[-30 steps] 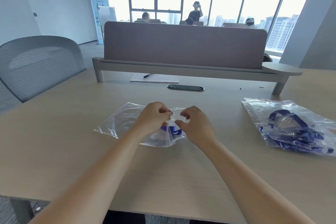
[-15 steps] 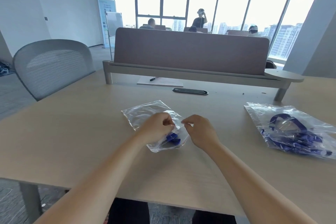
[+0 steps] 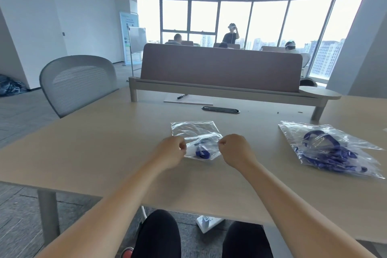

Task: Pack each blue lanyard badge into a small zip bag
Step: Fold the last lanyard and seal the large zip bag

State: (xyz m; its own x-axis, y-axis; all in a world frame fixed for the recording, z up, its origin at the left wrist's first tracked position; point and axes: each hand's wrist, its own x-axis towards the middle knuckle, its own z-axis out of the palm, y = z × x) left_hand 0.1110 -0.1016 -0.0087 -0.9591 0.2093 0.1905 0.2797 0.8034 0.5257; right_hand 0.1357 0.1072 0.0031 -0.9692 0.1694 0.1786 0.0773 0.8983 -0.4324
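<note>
Clear crinkled zip bag (image 3: 194, 130) holds a bunched blue lanyard (image 3: 202, 153), edges pinched by left hand (image 3: 171, 151) and right hand (image 3: 236, 148).

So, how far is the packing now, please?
Done: one blue lanyard badge lies inside the small zip bag. In hand: the left hand and right hand pinch that bag's two sides; whether it is sealed I cannot tell. Left: several blue lanyards wait in the large bag at the right.
</note>
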